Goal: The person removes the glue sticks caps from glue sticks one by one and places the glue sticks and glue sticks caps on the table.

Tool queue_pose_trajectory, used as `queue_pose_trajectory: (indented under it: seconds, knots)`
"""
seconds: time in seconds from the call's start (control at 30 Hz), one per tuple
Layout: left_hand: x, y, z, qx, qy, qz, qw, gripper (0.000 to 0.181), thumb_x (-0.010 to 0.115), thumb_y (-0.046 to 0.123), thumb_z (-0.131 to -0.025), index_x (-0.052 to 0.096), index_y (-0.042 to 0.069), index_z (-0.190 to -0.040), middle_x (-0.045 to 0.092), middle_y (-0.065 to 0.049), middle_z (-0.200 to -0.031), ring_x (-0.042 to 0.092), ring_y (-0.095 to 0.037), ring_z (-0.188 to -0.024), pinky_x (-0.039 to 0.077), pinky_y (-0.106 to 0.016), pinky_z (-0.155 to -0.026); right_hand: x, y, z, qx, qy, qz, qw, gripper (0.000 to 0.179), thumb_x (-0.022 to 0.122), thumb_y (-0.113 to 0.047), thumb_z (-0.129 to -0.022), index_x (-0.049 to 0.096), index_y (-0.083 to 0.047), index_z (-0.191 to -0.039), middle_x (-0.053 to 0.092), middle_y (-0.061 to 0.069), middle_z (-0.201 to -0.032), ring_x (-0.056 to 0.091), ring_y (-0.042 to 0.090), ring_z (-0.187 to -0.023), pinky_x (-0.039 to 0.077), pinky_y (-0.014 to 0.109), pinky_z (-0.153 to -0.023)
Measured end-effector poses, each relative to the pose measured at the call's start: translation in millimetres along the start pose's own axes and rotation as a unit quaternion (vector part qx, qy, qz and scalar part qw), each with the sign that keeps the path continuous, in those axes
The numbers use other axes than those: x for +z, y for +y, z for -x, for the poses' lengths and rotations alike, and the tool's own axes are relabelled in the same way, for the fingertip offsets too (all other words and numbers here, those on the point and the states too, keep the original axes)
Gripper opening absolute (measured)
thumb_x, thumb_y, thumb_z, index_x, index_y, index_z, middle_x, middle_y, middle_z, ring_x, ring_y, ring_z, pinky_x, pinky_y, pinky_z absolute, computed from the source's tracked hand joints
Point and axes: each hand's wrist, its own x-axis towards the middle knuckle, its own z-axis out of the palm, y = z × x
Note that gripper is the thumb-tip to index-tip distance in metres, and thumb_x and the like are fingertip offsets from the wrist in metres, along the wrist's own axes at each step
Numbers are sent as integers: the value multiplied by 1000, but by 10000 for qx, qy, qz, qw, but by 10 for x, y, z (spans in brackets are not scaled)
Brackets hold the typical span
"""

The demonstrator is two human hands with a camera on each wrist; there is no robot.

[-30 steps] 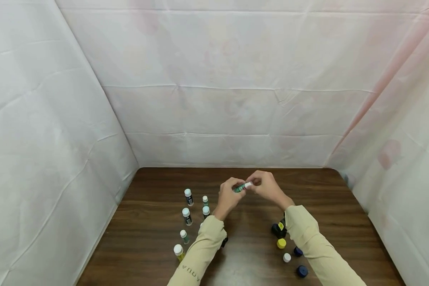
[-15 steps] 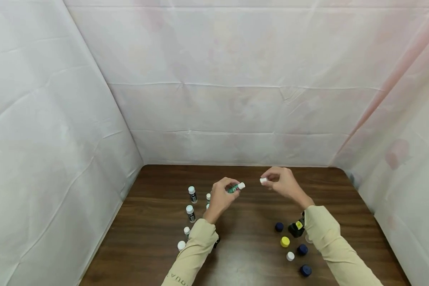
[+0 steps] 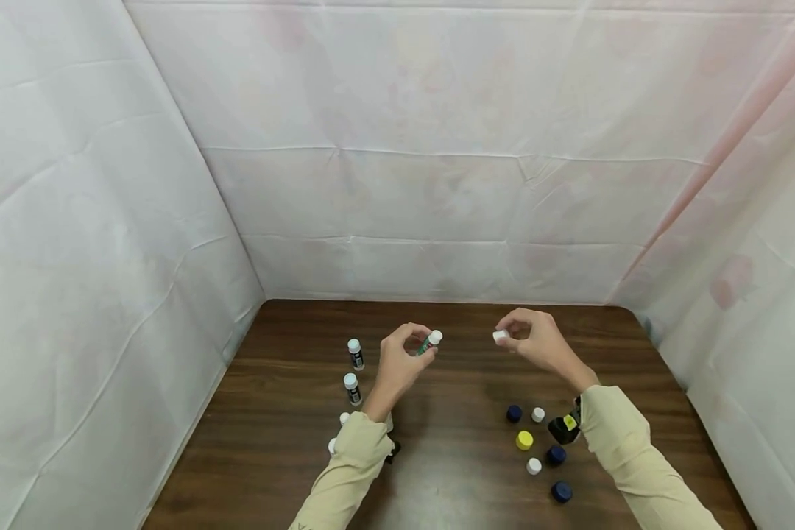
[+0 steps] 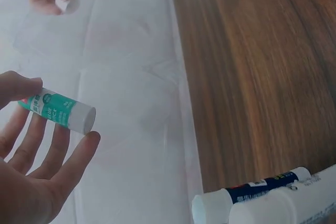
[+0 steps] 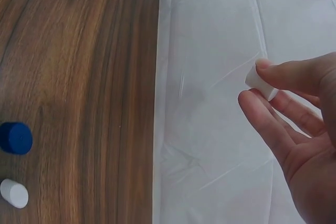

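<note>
My left hand point(image 3: 399, 363) pinches a small green glue stick point(image 4: 56, 109) between thumb and fingers, its bare white end pointing away from the palm. The lettering "glue stick" shows on its label in the left wrist view. Off to the right, my right hand point(image 3: 538, 342) holds a white cap point(image 5: 261, 83) between thumb and fingertips, apart from the stick. Both hands are raised above the far part of the brown wooden table point(image 3: 457, 412).
Left of my left arm, upright glue sticks point(image 3: 352, 389) stand in a group, some hidden by the sleeve. Loose caps lie on the right: a yellow cap point(image 3: 524, 440), dark blue caps point(image 3: 562, 492) and white caps point(image 3: 534, 466). White sheeting point(image 3: 430, 184) hangs behind the table.
The white cap came off the glue stick and moved right in my right hand. My left hand drew slightly left, and the glue stick now tilts more upright.
</note>
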Motion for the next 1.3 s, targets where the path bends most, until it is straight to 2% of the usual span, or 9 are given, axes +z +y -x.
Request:
queue_pose_trajectory:
  seconds: [0.17,0.27,0.4,0.53,0.7,0.93,1.03,1.17,1.3]
  knots:
    - [-128,283,97,-187,24,305,9994,21,71,-6,-77,64,-2,-97,64,-17,-91,63,-36,-87,56,-45,-72,-61,-8,83,-85,-2,158,9998,16,75,-6,-80,67,-7,-94,65,3,-83,63,17,-66,53,29,-56]
    - [-219,463,163,-332,20,333,9989,21,70,-8,-77,63,-6,-96,64,-21,-92,64,-37,-88,56,-43,-74,-98,-23,123,-87,-17,206,9997,17,75,-6,-79,67,-6,-94,65,3,-83,63,17,-64,53,29,-55]
    - [-311,559,255,-417,124,237,9988,22,70,-9,-75,62,-6,-95,64,-20,-91,64,-36,-87,56,-34,-73,-138,-14,152,-113,5,431,9990,16,76,-5,-79,67,-8,-92,64,2,-83,62,16,-65,52,28,-57]
    - [-391,584,359,-488,235,149,9984,21,68,-10,-72,62,-6,-92,64,-19,-88,64,-36,-84,57,-36,-72,-158,26,165,-192,34,720,9972,15,76,-4,-77,69,-9,-90,65,2,-86,61,16,-72,52,35,-63]
    - [-487,580,497,-674,248,125,9973,21,67,-12,-71,61,-6,-90,64,-19,-89,64,-34,-82,56,-43,-70,-165,94,183,-296,35,917,9953,16,76,1,-76,69,-6,-88,65,4,-87,62,20,-74,52,44,-67]
    - [-548,537,688,-899,252,-15,9956,23,69,-15,-69,61,-7,-88,64,-20,-89,66,-34,-84,55,-45,-75,-173,195,242,6,-218,1084,9939,16,75,0,-77,69,-7,-90,65,3,-88,60,19,-75,50,38,-67]
    - [-509,412,777,-929,326,-101,9951,24,70,-16,-67,61,-6,-87,65,-18,-90,65,-34,-83,55,-46,-72,-182,247,285,192,-362,1073,9934,15,73,0,-78,68,-6,-91,65,4,-90,61,19,-76,51,38,-67]
    - [-442,190,881,-967,420,-276,9940,28,73,-14,-64,63,2,-85,66,-10,-86,66,-27,-83,56,-43,-69,-181,339,345,285,-397,1063,9931,16,72,3,-78,68,-4,-91,65,7,-91,62,18,-76,52,37,-66]
    - [-415,73,951,-1021,406,-339,9934,30,74,-10,-65,63,9,-84,66,-2,-85,66,-22,-84,57,-39,-71,-158,450,408,285,-315,1090,9931,17,71,7,-77,68,-1,-91,65,9,-90,63,19,-75,53,35,-65]
